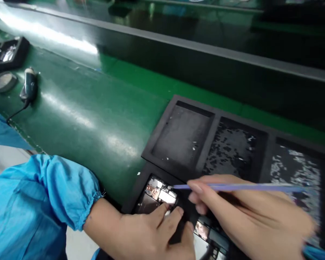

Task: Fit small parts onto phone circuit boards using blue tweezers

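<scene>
My left hand point(154, 233) lies over an opened phone point(158, 193), its fingers stretched out and pressing on the phone's lower part. The phone sits in a recess of a black foam tray point(137, 186), with silvery and copper-coloured parts showing inside. In my right hand point(246, 213) a slim purple pointed tool point(233, 187) is pinched between thumb and fingers. Its tip meets or hovers just over the phone's upper right edge; contact cannot be told. A second opened phone point(202, 231) lies beside the first, partly hidden under my hands.
Behind the phones is a black tray with compartments point(216, 115); two hold many tiny dark or silvery pieces point(224, 144), one only a few specks. Far left on the green mat point(97, 108) are a corded dark tool point(29, 85), a round dish point(4, 82) and another black tray point(18, 54).
</scene>
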A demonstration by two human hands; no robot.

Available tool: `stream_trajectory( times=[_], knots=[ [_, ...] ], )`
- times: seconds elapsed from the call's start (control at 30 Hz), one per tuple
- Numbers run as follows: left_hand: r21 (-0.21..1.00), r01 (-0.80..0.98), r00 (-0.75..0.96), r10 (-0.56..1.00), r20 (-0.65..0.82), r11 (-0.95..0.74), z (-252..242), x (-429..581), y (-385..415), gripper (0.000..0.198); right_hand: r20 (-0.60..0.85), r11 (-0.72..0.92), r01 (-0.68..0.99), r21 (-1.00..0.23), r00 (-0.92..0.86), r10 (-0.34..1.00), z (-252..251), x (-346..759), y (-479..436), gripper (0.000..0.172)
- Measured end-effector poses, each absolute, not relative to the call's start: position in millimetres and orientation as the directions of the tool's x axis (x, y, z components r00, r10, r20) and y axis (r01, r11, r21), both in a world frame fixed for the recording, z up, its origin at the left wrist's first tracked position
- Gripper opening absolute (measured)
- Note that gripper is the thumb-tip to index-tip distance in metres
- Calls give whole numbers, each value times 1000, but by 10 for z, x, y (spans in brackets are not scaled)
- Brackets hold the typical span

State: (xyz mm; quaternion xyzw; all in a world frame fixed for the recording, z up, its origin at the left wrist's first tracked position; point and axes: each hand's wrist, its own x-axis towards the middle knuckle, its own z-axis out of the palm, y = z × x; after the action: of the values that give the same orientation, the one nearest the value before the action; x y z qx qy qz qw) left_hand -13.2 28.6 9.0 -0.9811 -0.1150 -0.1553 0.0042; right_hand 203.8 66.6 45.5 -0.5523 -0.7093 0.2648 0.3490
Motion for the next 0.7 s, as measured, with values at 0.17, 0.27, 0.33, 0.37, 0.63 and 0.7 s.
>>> stream_trajectory(
  times=[0.17, 0.27, 0.33, 0.37, 0.63, 0.7],
  knots=[
    [236, 608, 759, 642, 109, -758, -167, -86, -69, 41, 222, 300, 615, -729, -203, 954, 271, 1747, 782, 22],
    [304, 692, 656, 747, 113, -654, -225, -35, -160, 43, 293, 416, 616, -669, -296, 909, 230, 1770, 751, 12],
    [329, 693, 616, 764, 194, -642, -215, -19, -156, 40, 350, 488, 599, -635, -340, 873, 230, 1790, 730, 8],
    [332, 693, 600, 767, 226, -640, -203, -14, -143, 39, 365, 510, 587, -629, -357, 860, 235, 1795, 721, 10],
    [282, 637, 667, 697, 264, -717, -163, -48, -88, 42, 349, 518, 600, -610, -384, 855, 229, 1805, 678, 16],
    [277, 609, 694, 669, 267, -743, -170, -79, -87, 45, 338, 524, 585, -619, -404, 850, 194, 1847, 657, 22]
  ],
)
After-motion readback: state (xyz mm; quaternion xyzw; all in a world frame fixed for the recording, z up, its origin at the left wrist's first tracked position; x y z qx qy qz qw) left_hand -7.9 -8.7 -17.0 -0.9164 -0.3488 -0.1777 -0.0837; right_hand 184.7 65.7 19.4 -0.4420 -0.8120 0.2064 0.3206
